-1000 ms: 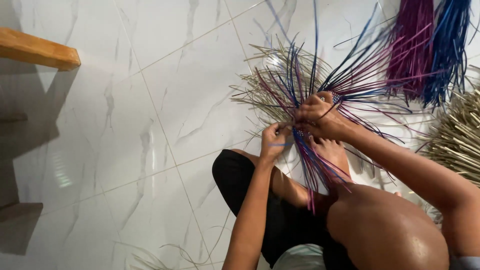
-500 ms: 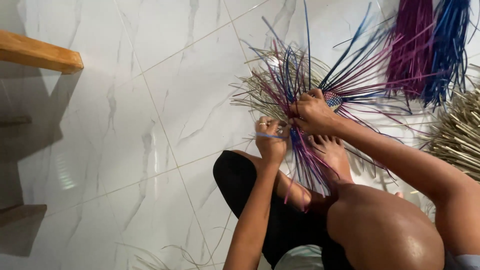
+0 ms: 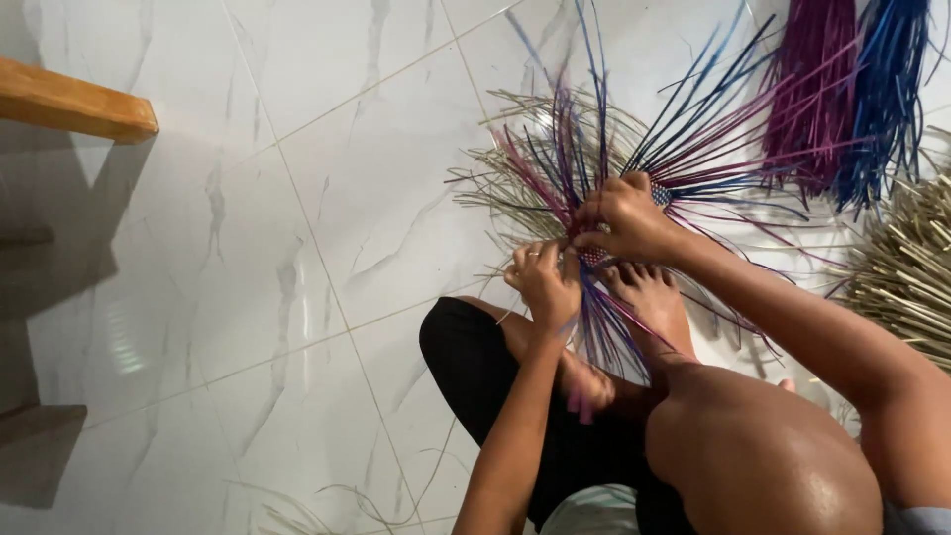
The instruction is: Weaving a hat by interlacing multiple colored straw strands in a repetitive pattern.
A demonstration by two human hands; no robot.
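Observation:
I sit on a white marble-tiled floor with a half-woven piece of straw strips (image 3: pixel 604 188) in front of me, its blue, purple and natural strands fanning out in all directions. My left hand (image 3: pixel 545 282) pinches strands at the lower edge of the woven centre. My right hand (image 3: pixel 626 216) presses down on the woven centre and grips strands there. My bare foot (image 3: pixel 649 292) rests just below the weave, with loose blue and purple strands trailing over my leg.
Bundles of purple strips (image 3: pixel 807 89) and blue strips (image 3: pixel 887 94) lie at the top right. A heap of natural straw (image 3: pixel 906 267) is at the right edge. A wooden furniture edge (image 3: pixel 74 104) juts in at the top left. Stray straws lie by my knee (image 3: pixel 327 505).
The weave and both hands have shifted slightly; my left hand moved up closer to the woven centre, and the upright blue strands have swung a little.

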